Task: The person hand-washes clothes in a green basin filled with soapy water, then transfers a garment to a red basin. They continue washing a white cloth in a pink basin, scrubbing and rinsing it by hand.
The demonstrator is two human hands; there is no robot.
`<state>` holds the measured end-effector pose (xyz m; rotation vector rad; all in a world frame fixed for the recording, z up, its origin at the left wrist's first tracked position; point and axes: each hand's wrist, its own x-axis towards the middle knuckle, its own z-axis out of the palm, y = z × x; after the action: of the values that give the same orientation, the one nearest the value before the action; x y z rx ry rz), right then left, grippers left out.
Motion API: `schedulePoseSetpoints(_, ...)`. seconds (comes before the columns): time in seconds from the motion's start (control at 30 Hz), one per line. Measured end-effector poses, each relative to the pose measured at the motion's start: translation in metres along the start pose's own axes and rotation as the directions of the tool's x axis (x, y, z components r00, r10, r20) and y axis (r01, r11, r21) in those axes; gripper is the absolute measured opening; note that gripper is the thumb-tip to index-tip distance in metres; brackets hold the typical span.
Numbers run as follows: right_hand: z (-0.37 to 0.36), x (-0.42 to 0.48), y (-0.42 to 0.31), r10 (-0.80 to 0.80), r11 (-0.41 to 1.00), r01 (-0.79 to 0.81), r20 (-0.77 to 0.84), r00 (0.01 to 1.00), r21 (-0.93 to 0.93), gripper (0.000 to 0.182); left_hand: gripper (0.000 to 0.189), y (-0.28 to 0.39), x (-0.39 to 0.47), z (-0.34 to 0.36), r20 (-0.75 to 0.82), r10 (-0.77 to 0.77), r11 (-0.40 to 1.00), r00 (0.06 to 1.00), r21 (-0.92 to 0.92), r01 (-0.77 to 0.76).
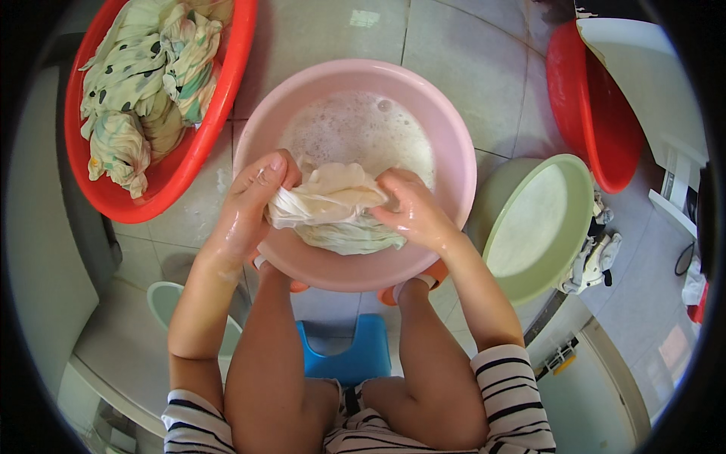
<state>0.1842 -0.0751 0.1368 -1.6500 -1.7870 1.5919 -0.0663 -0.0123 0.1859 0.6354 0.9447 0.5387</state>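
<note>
A wet, pale cream cloth (329, 196) is stretched between my two hands, over the near half of a pink plastic basin (354, 278). My left hand (255, 190) grips its left end, thumb on top. At the other end, the thumb and fingers of my right hand (411, 207) pinch the fabric. Wet streaks shine on both hands. Below the cloth, a pale greenish part of fabric (351, 238) hangs into the basin; whether it is the same piece I cannot tell. Cloudy soapy water (351, 130) with foam and bubbles fills the basin's bottom.
A red basin (241, 74) at upper left holds twisted wet clothes (127, 74). To the right stand a green basin (584, 227), tilted in view, and another red basin (595, 113). Clothes (595, 264) lie behind the green one. A blue plastic stool (346, 363) is beneath me.
</note>
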Motion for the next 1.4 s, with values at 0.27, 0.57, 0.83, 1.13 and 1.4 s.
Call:
schedulePoseSetpoints(0.27,-0.028,-0.007,-0.033,0.109,0.772,-0.138,0.084,0.990,0.621,0.017,0.050,-0.006,0.012,-0.008,0.167,-0.329,0.855,0.929,0.471,0.218)
schedulePoseSetpoints(0.57,-0.004,0.063,0.031,0.280,0.928,-0.203,-0.226,0.933,0.313,0.025,0.054,-0.076,0.098,-0.032,-0.113,0.045,0.846,0.993,0.532,0.022)
schedulePoseSetpoints(0.83,0.037,0.107,0.065,0.330,0.944,-0.284,-0.437,0.836,0.170,0.023,0.037,-0.100,0.127,-0.026,-0.265,0.208,0.463,0.941,0.874,0.144)
schedulePoseSetpoints(1.13,0.058,0.075,-0.016,0.421,0.022,-0.021,0.009,0.907,1.000,0.032,0.017,-0.064,0.069,0.032,0.152,0.474,0.370,0.867,0.859,-0.353)
schedulePoseSetpoints(1.4,0.043,0.060,0.011,0.276,0.315,-0.060,-0.031,0.961,0.947,0.027,0.018,-0.057,0.062,0.063,0.311,0.648,0.182,0.695,0.823,-0.538)
